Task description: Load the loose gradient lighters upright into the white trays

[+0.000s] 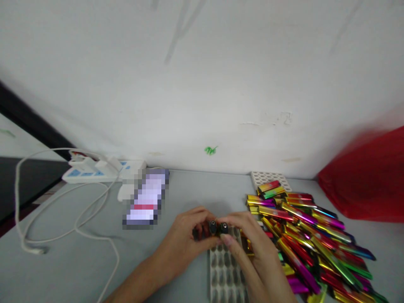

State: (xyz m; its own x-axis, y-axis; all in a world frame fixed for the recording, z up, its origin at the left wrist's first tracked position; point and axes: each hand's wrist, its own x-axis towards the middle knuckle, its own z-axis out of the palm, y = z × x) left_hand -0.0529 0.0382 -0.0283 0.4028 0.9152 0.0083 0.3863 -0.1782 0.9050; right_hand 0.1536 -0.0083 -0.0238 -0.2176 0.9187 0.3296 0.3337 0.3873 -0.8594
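My left hand [191, 235] is closed, with the fingers and thumb pinched around a slim lighter [212, 227]; its dark oval end with a small round fitting faces me. Right beside it, my right hand [252, 248] grips a second lighter [224, 228] between thumb and fingers, its dark end also turned toward me. The bodies of both are mostly hidden by my fingers. Below my hands lies a pale tray [225, 277] with rows of oval slots, partly covered by my right hand. To the right spreads a loose pile of shiny metallic-coloured lighters [296, 248].
Behind the pile, a second white holed tray [285, 183] rests near the wall. A red bag [369, 181] stands at the far right. On the left are a phone [147, 198], a white power strip [132, 168] and a looping white cable [94, 237] across the grey tabletop [189, 189].
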